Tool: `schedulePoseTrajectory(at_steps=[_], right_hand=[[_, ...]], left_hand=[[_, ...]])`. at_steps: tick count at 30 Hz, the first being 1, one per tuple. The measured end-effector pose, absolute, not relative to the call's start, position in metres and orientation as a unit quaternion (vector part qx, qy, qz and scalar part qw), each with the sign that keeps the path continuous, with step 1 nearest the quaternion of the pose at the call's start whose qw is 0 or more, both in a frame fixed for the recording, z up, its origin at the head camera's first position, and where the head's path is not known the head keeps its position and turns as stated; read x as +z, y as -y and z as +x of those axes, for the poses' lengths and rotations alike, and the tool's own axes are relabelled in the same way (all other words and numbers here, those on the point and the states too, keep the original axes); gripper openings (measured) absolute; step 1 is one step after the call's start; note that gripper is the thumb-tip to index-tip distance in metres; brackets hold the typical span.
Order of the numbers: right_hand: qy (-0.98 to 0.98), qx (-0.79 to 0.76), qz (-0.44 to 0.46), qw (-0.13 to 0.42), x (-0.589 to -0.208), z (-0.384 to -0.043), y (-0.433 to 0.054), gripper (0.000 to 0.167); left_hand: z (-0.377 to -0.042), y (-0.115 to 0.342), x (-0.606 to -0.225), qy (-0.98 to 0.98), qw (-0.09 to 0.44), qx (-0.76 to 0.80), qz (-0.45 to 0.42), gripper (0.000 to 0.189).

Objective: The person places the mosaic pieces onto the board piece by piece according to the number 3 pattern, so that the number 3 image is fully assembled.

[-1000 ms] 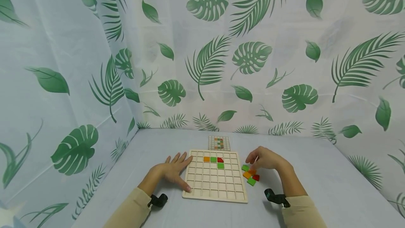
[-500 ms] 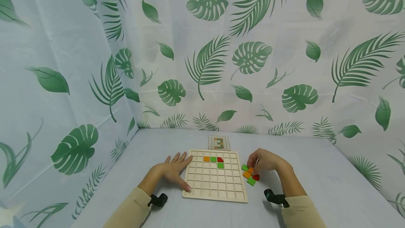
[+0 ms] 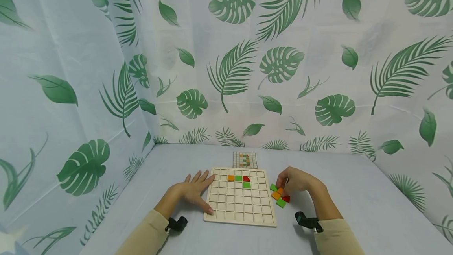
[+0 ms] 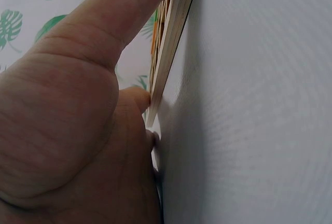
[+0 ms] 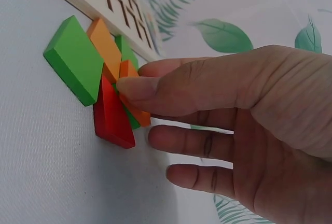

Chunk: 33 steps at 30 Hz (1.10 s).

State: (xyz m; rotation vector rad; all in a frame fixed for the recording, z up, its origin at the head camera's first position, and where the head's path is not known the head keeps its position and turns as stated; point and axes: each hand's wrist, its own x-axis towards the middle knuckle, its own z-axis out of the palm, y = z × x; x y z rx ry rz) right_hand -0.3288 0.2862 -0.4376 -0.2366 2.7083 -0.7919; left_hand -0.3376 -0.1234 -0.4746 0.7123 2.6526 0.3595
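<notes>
My left hand [image 3: 194,193] lies spread at the left side of a wooden grid board [image 3: 240,207], its thumb and fingertips touching the edge. In the left wrist view the thumb [image 4: 88,32] reaches the board's edge [image 4: 174,32]. My right hand [image 3: 299,179] is over a small pile of coloured tiles right of the board. In the right wrist view, thumb and index finger pinch an orange tile [image 5: 127,69] that leans on the pile, partly hidden by the thumb. Around it lie a green tile [image 5: 75,60], a red tile [image 5: 111,115] and another orange tile [image 5: 105,47].
On the board sit an orange square [image 3: 231,178], a green square [image 3: 238,178], a red rounded piece [image 3: 246,178] and a second green square [image 3: 246,185] below it. A small pattern card [image 3: 245,160] lies behind the board. A leaf-printed curtain [image 3: 226,129] stands behind the table.
My right hand has lowered slightly onto the pile, and its thumb and index finger have closed on the orange tile. The left hand and the board have stayed put.
</notes>
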Motion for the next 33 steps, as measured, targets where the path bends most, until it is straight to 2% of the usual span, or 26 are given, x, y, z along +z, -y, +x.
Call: schedulePoseTrajectory(at_steps=[16,25,29,33], right_hand=[[-0.937,-0.297,-0.095,0.157,-0.441,-0.331,-0.287,0.027],[-0.916,-0.342,-0.133,0.162,-0.436,-0.331,-0.295,0.02],[-0.9,-0.375,-0.166,0.149,-0.433,-0.334,-0.297,0.014],[-0.883,-0.413,-0.184,0.13,-0.431,-0.335,-0.295,0.019]], left_hand=[[-0.338,0.124,-0.476,-0.941,0.185,0.126,0.255,0.136],[-0.338,0.124,-0.476,-0.942,0.187,0.124,0.25,0.136],[-0.338,0.124,-0.475,-0.942,0.186,0.123,0.252,0.136],[-0.337,0.124,-0.475,-0.942,0.187,0.12,0.253,0.135]])
